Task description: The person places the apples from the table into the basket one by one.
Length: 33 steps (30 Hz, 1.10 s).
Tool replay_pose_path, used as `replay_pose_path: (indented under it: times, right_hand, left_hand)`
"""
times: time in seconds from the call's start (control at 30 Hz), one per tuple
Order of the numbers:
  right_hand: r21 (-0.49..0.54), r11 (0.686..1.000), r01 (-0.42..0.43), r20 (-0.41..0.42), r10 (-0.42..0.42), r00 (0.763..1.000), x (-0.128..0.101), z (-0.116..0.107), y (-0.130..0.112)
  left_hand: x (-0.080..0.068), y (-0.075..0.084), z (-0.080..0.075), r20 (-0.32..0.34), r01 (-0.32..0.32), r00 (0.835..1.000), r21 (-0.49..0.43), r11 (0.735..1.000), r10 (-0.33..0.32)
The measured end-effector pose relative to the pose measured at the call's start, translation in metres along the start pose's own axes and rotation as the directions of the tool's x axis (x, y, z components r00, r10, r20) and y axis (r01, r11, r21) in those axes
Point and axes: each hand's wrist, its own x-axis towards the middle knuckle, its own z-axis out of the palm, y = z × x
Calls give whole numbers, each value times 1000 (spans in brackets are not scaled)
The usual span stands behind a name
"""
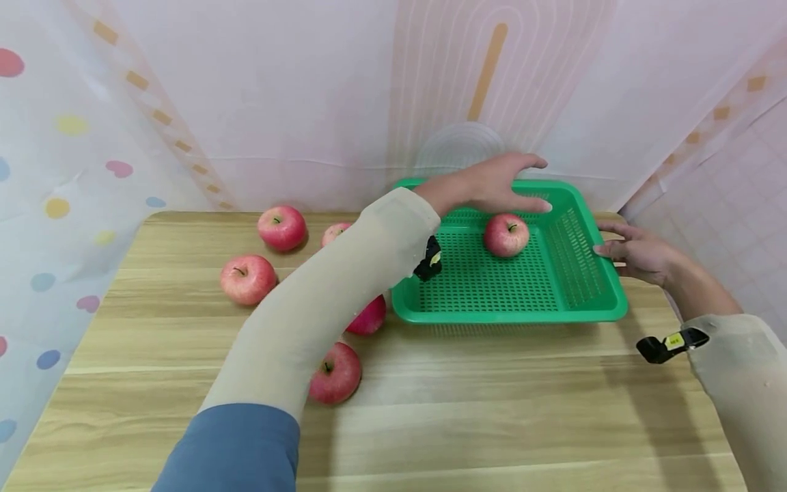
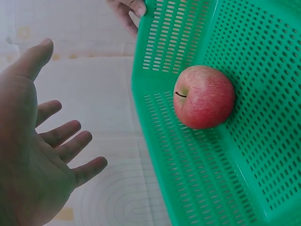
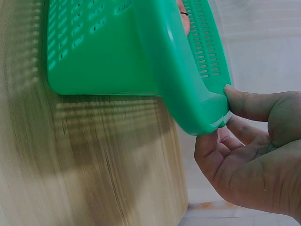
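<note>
Green plastic basket (image 1: 556, 301) sits on the wooden table (image 1: 492, 410) with one apple (image 1: 506, 234) inside, near its far wall. The left hand (image 1: 492, 186) hovers above that apple, fingers spread and holding nothing. The right hand (image 1: 636, 253) steadies the basket's right rim, thumb and fingertips touching it. Five more apples (image 1: 249, 279) lie on the table to the left. A good move, I judge, keeps the rim braced and lowers each fruit gently.
</note>
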Motion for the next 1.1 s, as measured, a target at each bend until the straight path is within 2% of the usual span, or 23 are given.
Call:
replay_pose_path:
  times: [0.3,0.53,0.77,1.1]
  right_hand:
    - [-25,1000,-2,0,2,1000,1,-1,0]
    - [-27,1000,4,-7,-4,1000,-1,-2,0]
    - [-4,1000,9,5,-9,1000,1,-1,1]
    - [4,1000,14,3,-14,1000,2,-1,1]
  left_hand:
    - [-26,-2,-11,-16,-17,1000,-12,1000,16]
    - [-43,-1,-22,-44,-64,997,-29,998,63]
    - [-61,-8,-26,-60,-100,993,-15,995,99]
    - [-97,-21,-30,-77,-110,992,-105,988,102]
